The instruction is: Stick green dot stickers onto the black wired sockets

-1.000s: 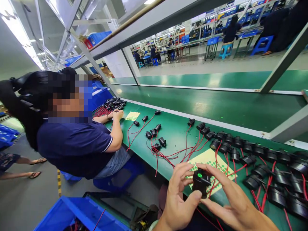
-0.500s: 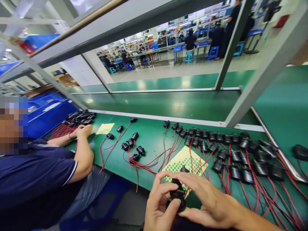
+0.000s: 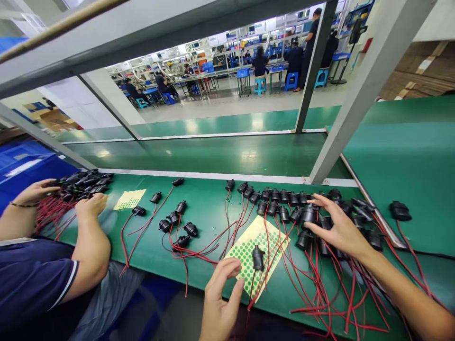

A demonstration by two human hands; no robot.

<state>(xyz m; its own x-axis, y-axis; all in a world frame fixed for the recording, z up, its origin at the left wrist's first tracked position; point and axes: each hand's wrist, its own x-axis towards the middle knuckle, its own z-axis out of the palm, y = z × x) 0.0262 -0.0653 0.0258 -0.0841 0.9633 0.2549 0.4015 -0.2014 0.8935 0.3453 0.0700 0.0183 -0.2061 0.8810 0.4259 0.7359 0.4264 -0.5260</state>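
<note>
My right hand (image 3: 336, 226) reaches over the cluster at the right. A black cylindrical wired part (image 3: 309, 214) is between its thumb and fingertips. My left hand (image 3: 223, 294) is near the table's front edge, thumb and fingers apart with nothing between them. Just right of its fingertips, another black wired part (image 3: 258, 258) stands on a pale yellow sheet of green dot stickers (image 3: 245, 265). Red and black leads trail from it towards the front edge. Rows of similar black parts (image 3: 284, 195) lie behind the sheet and under my right hand, which hides some of them.
More black parts (image 3: 173, 218) with tangled red wires (image 3: 209, 251) lie left of the sheet. A co-worker (image 3: 39, 274) sits at the left by a heap of parts (image 3: 85, 182), a smaller sticker sheet (image 3: 130, 199) and blue bins (image 3: 28, 166). A grey post (image 3: 355, 113) rises behind my right hand.
My hands have parted from the black part they both held. My right hand moved right to the cluster; my left hand opened. The view shifted right, and the co-worker's hands moved apart.
</note>
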